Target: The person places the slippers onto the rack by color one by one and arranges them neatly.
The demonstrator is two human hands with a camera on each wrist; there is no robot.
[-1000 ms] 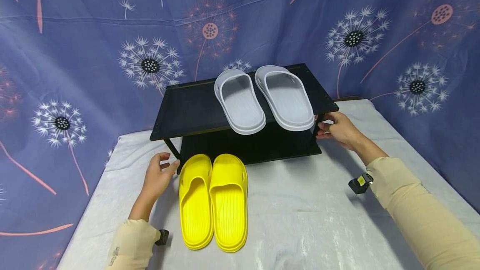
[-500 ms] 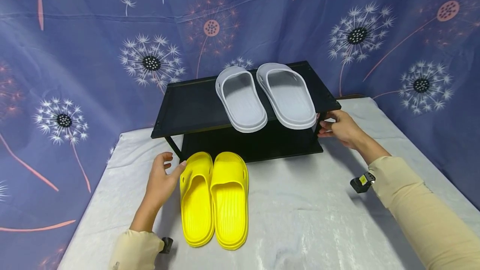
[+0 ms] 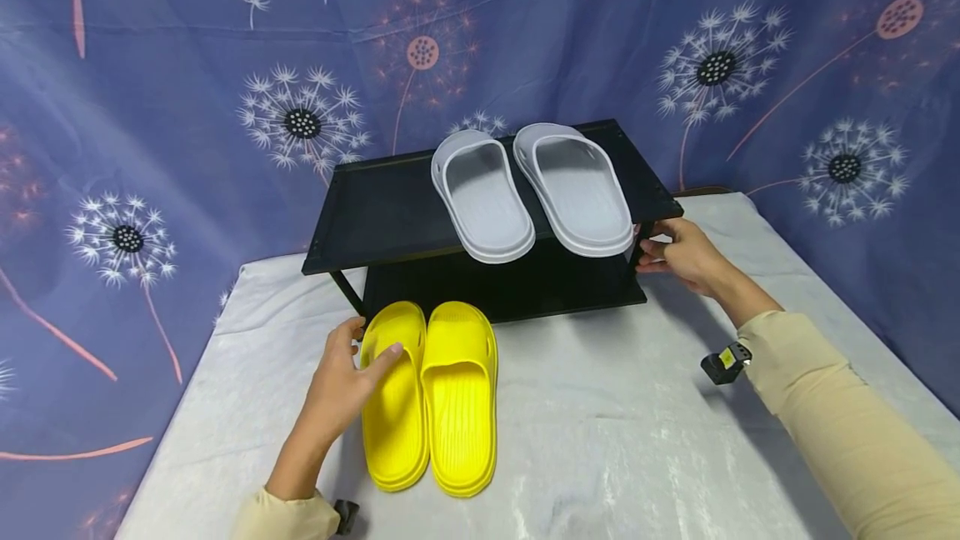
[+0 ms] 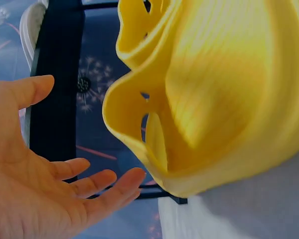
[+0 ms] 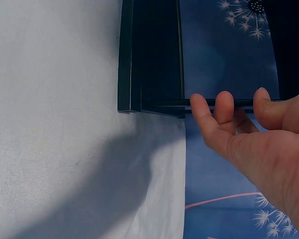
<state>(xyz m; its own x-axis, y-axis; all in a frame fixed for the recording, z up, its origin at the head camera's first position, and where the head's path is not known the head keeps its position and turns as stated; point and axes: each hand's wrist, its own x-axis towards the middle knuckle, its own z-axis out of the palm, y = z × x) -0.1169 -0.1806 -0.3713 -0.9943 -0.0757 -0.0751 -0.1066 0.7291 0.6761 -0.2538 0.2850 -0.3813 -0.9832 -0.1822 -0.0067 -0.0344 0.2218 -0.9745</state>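
My left hand [image 3: 341,386] reaches over the left yellow slipper [image 3: 393,440], thumb above its upper and the other fingers along its outer side. In the left wrist view that hand [image 4: 45,179] has spread fingers and holds nothing, with the yellow slipper [image 4: 219,104] beside it. The right yellow slipper [image 3: 459,432] lies alongside, toes toward the rack. At the right end of the black two-tier shoe rack [image 3: 382,211], my right hand [image 3: 686,257] grips the thin side post [image 5: 164,102] between thumb and fingers. Two light grey slippers [image 3: 487,211] sit on the upper shelf, heels toward me.
A white cloth [image 3: 600,432] covers the table under the rack and the yellow slippers. Behind hangs a blue curtain [image 3: 525,32] with dandelion prints, close to the rack's back edge. The lower shelf [image 3: 510,290] lies in shadow under the upper one.
My left hand has left the rack's left front post and moved right and toward me, over the left yellow slipper. The right hand stays at its post. The slippers stay in place.
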